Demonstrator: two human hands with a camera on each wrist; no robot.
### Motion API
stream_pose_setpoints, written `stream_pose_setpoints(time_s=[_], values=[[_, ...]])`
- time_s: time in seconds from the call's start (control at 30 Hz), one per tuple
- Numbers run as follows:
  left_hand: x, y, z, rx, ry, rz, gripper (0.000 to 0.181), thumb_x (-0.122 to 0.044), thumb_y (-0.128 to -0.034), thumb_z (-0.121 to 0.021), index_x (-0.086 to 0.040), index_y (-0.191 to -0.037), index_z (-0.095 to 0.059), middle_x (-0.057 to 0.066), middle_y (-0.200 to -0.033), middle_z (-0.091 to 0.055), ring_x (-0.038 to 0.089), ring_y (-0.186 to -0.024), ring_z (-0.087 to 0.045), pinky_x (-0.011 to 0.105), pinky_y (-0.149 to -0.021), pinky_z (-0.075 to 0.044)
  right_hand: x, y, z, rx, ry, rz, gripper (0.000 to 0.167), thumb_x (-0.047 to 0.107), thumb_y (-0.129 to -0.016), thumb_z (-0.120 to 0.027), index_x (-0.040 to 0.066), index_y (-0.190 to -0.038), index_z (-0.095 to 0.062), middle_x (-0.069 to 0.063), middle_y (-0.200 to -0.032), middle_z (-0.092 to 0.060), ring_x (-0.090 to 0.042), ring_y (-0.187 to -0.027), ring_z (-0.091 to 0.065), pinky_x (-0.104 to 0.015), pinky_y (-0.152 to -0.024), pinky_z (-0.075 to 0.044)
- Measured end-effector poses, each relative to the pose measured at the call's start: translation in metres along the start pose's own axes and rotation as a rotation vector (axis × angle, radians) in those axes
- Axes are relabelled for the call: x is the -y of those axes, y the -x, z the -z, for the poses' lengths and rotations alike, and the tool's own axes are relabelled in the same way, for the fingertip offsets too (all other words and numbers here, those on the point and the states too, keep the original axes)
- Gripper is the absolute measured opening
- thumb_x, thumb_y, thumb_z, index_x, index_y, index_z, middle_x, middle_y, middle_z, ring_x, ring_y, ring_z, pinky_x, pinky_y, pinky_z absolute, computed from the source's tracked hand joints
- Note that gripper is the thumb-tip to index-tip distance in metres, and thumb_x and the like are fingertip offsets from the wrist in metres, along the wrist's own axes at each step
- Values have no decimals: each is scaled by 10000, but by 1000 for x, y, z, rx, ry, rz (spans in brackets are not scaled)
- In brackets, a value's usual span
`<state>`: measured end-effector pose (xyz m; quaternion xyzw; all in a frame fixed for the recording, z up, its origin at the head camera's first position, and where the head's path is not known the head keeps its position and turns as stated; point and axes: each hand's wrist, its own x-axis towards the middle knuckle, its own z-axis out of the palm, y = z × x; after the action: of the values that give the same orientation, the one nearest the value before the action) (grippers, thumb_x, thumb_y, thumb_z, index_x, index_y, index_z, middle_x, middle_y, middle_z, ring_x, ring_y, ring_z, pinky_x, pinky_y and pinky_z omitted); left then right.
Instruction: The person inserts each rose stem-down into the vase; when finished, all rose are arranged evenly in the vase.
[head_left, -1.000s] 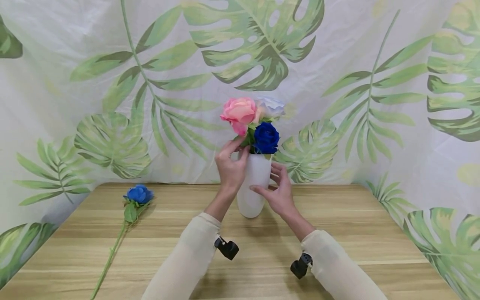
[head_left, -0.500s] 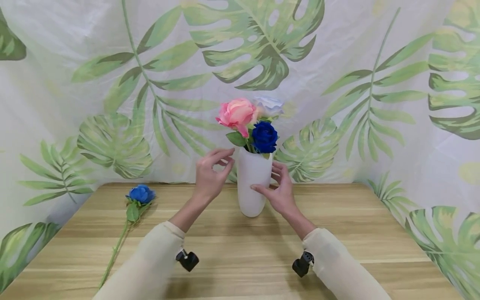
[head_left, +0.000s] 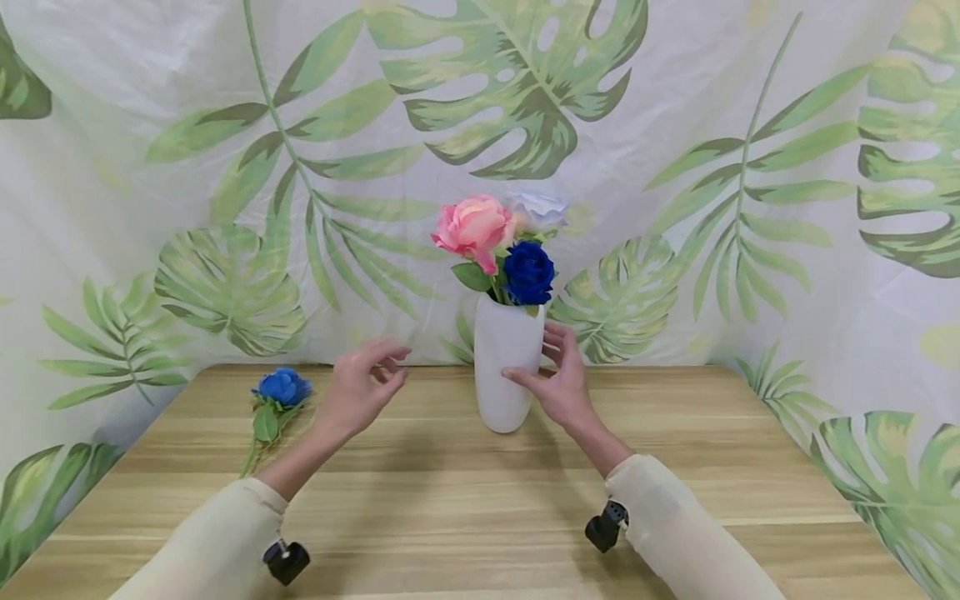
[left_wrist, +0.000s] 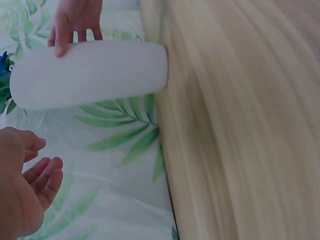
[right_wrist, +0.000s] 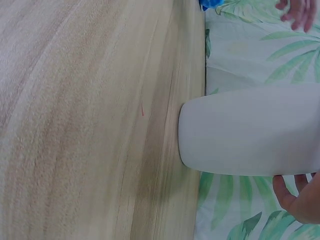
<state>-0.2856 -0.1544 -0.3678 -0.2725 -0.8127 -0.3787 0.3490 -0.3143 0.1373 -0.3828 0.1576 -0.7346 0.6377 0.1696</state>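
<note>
A white vase (head_left: 504, 367) stands upright on the wooden table, holding a pink rose (head_left: 474, 227), a dark blue rose (head_left: 529, 273) and a pale bluish-white rose (head_left: 538, 212). My right hand (head_left: 564, 380) grips the vase's right side, thumb in front and fingers curling behind it. Apart from the vase, to its left, my left hand (head_left: 360, 385) hangs in the air with loosely bent fingers and nothing in them. A blue rose (head_left: 282, 387) with a green stem lies on the table further left; my left forearm and sleeve hide its lower stem.
The wooden table (head_left: 465, 517) ends at the back against a leaf-printed cloth (head_left: 600, 125). Small black cameras hang at both sleeves, the left one (head_left: 287, 562) low over the table.
My left hand has left the flowers at the vase's mouth and moved left and down towards the loose blue rose. My right hand stays on the vase.
</note>
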Motion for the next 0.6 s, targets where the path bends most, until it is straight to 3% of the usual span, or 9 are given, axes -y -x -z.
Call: stream_pose_setpoints(time_s=[0.2,0.33,0.43,0.6], values=[[15,21,30,73,-93,85,255,91,-842,-798,24,-1086,-767,137,-926,-752,245,-741,-711,315,-593,-608,0,1,0,3,-4,0,820,32,-804,-887,33,-1459,-394,-190,-1485,-468,-390,-1344,-515,-607,-1051,-497],[30,33,50,75,-155,114,228,72,-841,-808,13,-1057,-768,132,-905,-755,227,-730,-707,228,-592,-577,0,1,0,1,-4,1,821,31,-804,-886,36,-1460,-392,-186,-1487,-468,-392,-1344,-513,-612,-1055,-492],[41,40,63,69,-183,130,209,64,-836,-815,26,-1035,-766,137,-884,-750,158,-693,-686,155,-580,-536,1,0,0,-3,-4,3,821,27,-804,-886,35,-1461,-393,-185,-1487,-473,-389,-1344,-514,-616,-1055,-489],[52,48,85,101,-194,210,213,60,-835,-817,67,-1037,-750,133,-852,-734,22,-669,-619,111,-572,-499,1,0,0,-1,-13,5,816,20,-805,-882,35,-1461,-397,-186,-1476,-486,-393,-1337,-520,-603,-1046,-499]])
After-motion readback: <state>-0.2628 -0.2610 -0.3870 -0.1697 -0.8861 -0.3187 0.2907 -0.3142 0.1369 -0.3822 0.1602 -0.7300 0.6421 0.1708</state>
